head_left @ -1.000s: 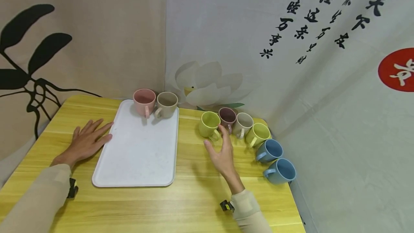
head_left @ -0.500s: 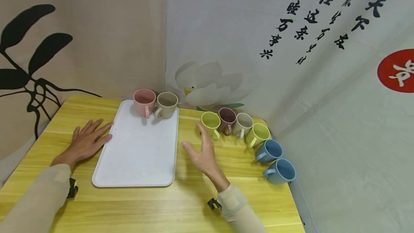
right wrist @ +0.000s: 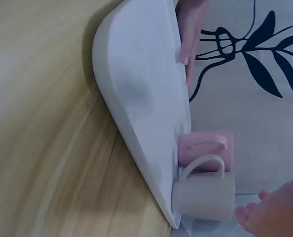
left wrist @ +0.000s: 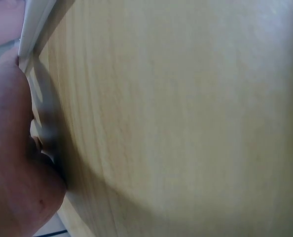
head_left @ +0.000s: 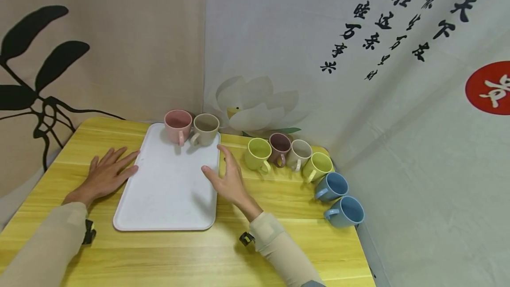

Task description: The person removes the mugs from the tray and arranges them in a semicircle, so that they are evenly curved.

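A white tray (head_left: 171, 189) lies on the table, with a pink mug (head_left: 178, 128) and a taupe mug (head_left: 205, 130) side by side at its far end. My left hand (head_left: 105, 176) rests flat, fingers spread, its fingertips at the tray's left rim. Over the tray's right edge hovers my right hand (head_left: 231, 183), thumb and fingers apart, holding nothing. The taupe mug is the nearest one to it. In the right wrist view both mugs stand on the tray, handles showing, with part of the right hand (right wrist: 274, 210) at the lower right.
Right of the tray stand a yellow-green mug (head_left: 258, 154), a maroon mug (head_left: 280, 149), a cream mug (head_left: 299, 154), another yellow-green mug (head_left: 318, 166) and two blue mugs (head_left: 346, 211). Printed fabric (head_left: 255, 34) hangs behind the wooden table (head_left: 159, 256).
My right hand has moved left, away from the yellow-green mug, to the tray's right edge, staying empty. My left hand, the tray and the mugs on it have not moved.
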A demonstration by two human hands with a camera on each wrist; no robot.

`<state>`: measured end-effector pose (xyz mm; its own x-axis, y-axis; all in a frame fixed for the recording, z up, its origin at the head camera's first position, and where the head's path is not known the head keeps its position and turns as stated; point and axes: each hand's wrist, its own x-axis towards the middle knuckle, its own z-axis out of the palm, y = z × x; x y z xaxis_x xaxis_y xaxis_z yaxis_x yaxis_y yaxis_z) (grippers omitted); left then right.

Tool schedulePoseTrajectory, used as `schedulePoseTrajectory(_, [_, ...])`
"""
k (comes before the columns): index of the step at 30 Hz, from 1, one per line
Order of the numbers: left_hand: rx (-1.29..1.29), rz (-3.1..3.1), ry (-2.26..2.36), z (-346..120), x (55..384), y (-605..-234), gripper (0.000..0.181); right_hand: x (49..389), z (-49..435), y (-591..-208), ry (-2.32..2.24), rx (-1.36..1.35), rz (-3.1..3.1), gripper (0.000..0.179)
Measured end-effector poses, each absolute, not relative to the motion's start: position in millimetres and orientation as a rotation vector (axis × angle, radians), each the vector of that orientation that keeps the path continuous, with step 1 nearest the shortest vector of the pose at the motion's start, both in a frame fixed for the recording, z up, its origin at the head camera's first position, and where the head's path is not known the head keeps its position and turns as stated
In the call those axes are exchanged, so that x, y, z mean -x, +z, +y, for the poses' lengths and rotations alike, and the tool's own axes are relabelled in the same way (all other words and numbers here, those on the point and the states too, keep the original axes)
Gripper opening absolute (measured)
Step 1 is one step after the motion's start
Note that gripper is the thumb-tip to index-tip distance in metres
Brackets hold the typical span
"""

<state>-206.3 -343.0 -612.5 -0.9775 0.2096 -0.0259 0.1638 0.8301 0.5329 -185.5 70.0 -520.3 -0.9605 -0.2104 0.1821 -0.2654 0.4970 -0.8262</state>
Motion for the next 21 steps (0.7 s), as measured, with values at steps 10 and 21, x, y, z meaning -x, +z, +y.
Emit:
schedulePoseTrajectory(10, [-0.301,2.936,0.838,-344,207,-616,0.069,216,37,-529,1.531,-0.497,-2.629,0.076])
schedulePoseTrajectory(21, [-0.306,2.944,0.842,-344,207,-616,0.069,237,9,-539,1.765,-0.38,-2.568,0.07])
